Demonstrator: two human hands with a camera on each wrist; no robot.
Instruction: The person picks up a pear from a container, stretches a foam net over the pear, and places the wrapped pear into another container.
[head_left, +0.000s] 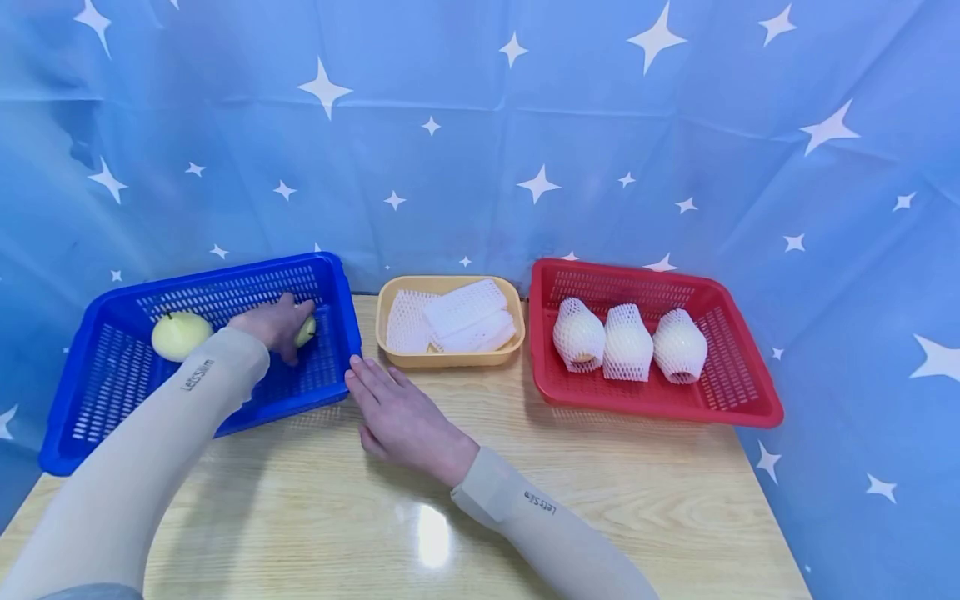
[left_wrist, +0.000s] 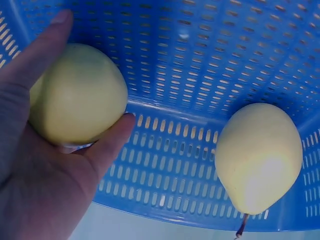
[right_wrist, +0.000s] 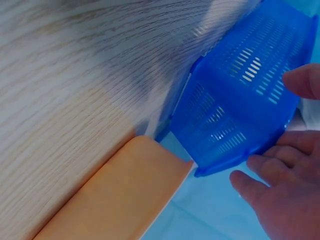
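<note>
Inside the blue basket point(head_left: 350, 325), my left hand point(head_left: 273, 325) reaches in from above and grips a pale yellow-green pear point(left_wrist: 82, 95). Thumb and fingers curve round opposite sides of it in the left wrist view, and the palm covers part of it. A second pear point(head_left: 182, 335), with a dark stem, lies to the left in the same basket. My right hand point(head_left: 408, 421) is at the basket's near right corner, its fingers extended and their tips right at the rim; it holds nothing.
A yellow tray point(head_left: 450, 360) with white foam net sleeves point(head_left: 465, 308) stands in the middle. To its right, a red basket point(head_left: 652, 404) bears three net-wrapped fruits point(head_left: 628, 343). Behind the wooden table point(head_left: 337, 517) hangs a blue star-patterned curtain point(head_left: 465, 67).
</note>
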